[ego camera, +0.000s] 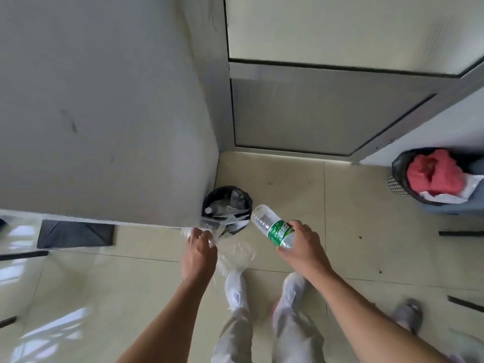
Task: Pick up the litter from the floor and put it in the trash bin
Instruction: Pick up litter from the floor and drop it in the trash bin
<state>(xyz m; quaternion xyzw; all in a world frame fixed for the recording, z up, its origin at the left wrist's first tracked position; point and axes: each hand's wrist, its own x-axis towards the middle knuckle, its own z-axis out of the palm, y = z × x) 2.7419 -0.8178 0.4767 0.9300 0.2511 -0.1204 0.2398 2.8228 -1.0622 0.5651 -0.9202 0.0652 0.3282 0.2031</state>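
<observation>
Bottle (271,225) gripped by right hand (303,244); left hand (199,251) clutches plastic wrap (235,255) | trash bin (225,189) against wall corner (201,153); second bin (398,165) right

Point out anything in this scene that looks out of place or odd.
The bin on the right is overfull: a red bundle and white wrappers heap above its rim. Nothing else stands out; the left hand grips clear plastic and the right hand a bottle near the other bin.

Left hand (199,247), right hand (303,244): fingers curled.
</observation>
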